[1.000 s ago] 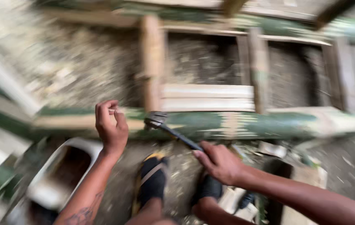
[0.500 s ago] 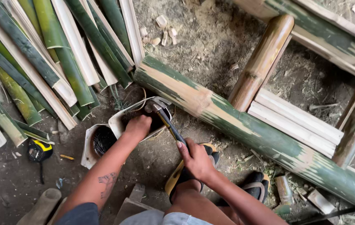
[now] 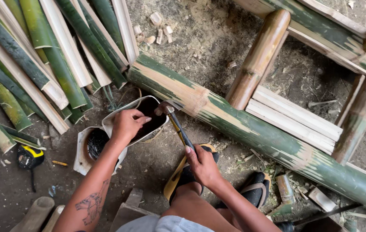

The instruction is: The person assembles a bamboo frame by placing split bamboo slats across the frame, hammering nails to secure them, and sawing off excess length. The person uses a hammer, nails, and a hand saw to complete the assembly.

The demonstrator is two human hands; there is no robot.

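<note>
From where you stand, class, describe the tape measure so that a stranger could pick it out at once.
Start at the heap of split bamboo strips in the upper left and follow it down to the bare dirt at its lower left end. There lies the tape measure, left of the cut white jugs that the left hand reaches into. It is the only yellow-and-black thing there.

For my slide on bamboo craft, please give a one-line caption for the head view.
Right hand grips a hammer beside a green bamboo pole; left hand reaches into a white container.
</note>
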